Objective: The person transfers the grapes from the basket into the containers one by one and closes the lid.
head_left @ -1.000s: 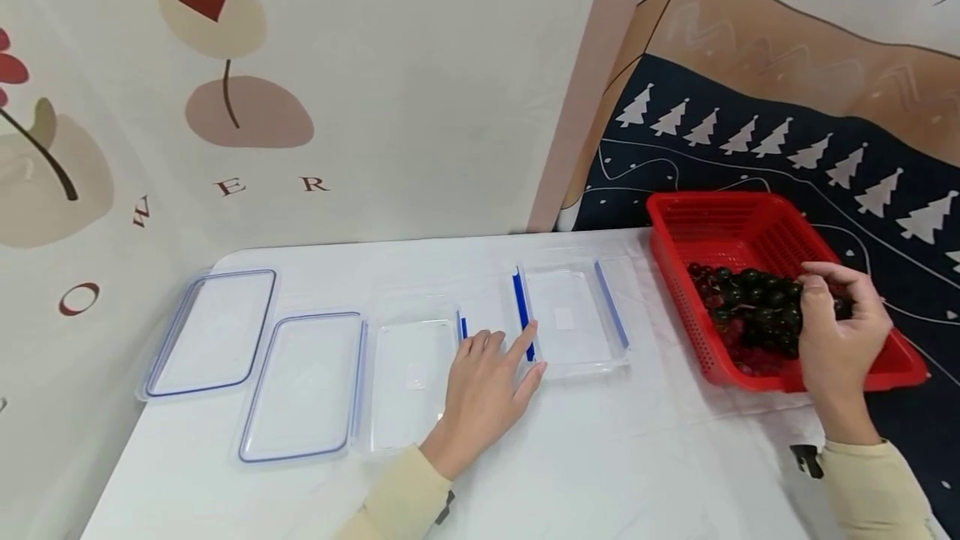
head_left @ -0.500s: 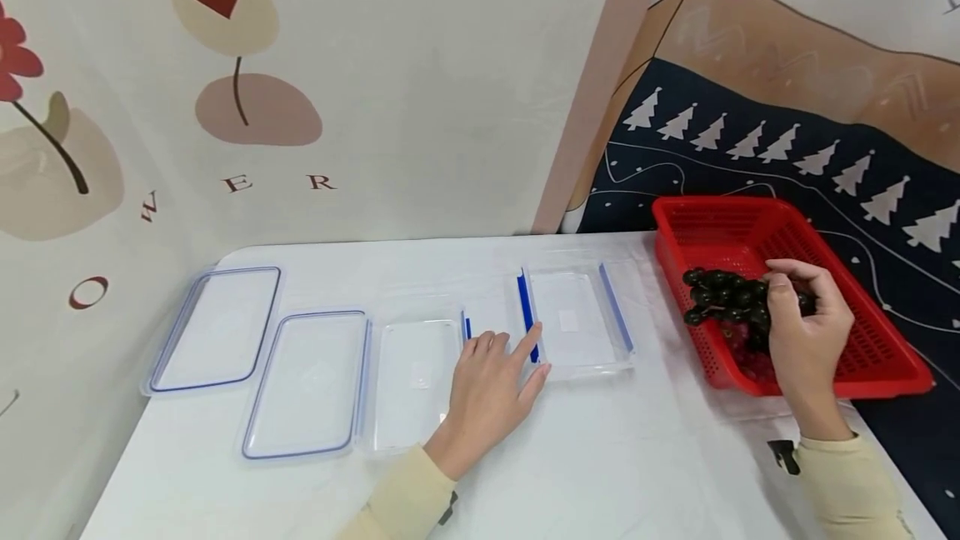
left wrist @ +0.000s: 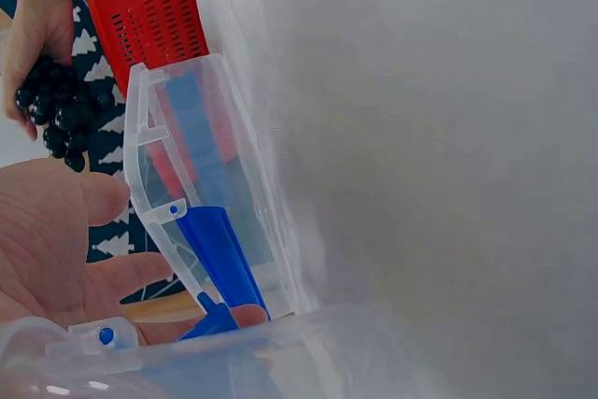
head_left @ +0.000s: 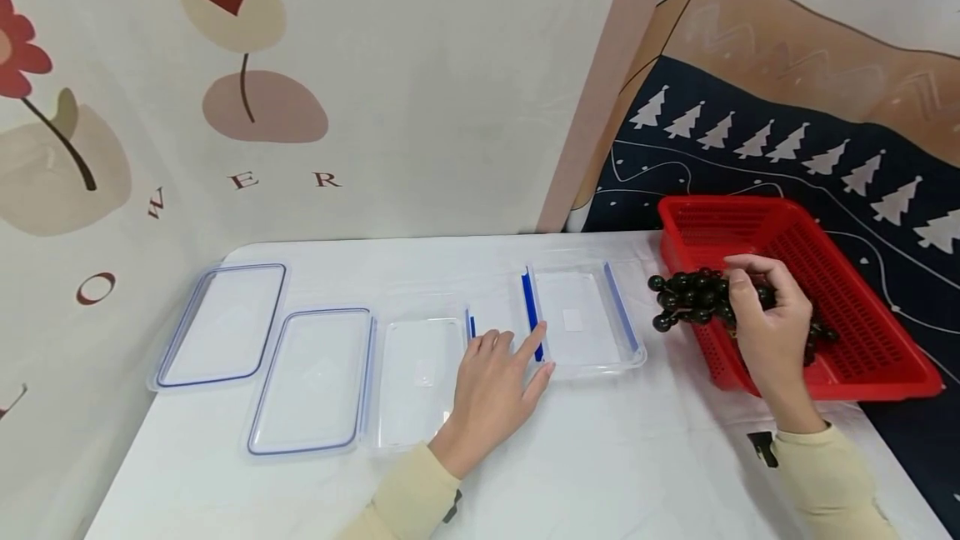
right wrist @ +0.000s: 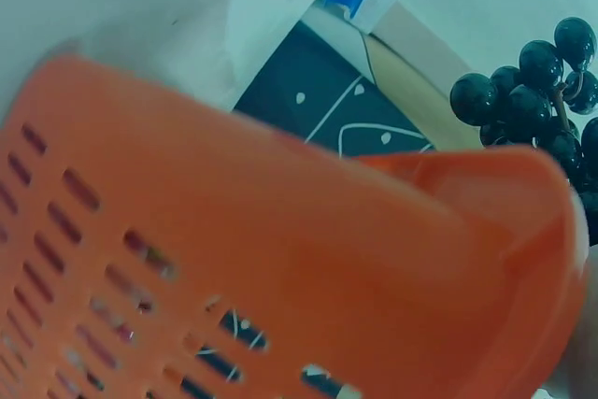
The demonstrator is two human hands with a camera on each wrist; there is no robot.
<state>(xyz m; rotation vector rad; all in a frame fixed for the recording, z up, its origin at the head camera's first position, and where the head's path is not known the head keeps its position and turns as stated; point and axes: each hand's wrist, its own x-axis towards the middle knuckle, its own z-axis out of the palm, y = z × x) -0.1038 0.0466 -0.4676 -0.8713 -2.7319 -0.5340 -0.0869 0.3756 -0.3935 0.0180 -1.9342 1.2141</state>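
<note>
My right hand [head_left: 768,323] holds a bunch of dark grapes [head_left: 693,297] above the left rim of the red plastic basket [head_left: 885,298]. Glossy round grapes [left wrist: 65,114] hang below the fingers in the left wrist view. More dark grapes show right of the hand; whether they belong to the same bunch is unclear. My left hand [head_left: 487,398] lies between two clear containers. Its index finger touches the blue latch [head_left: 532,315] of the right container [head_left: 585,332], and the other fingers are relaxed near the left container [head_left: 416,390].
Two clear lids with blue seals, a far one [head_left: 225,323] and a nearer one [head_left: 311,382], lie on the left of the white table [head_left: 600,465]. A pale printed wall [head_left: 420,107] stands behind. Dark cloth with white trees [head_left: 750,140] hangs behind the basket.
My right hand has lifted the grapes from inside the basket and carried them left, so they now reach past its left rim. The left hand has stayed in place.
</note>
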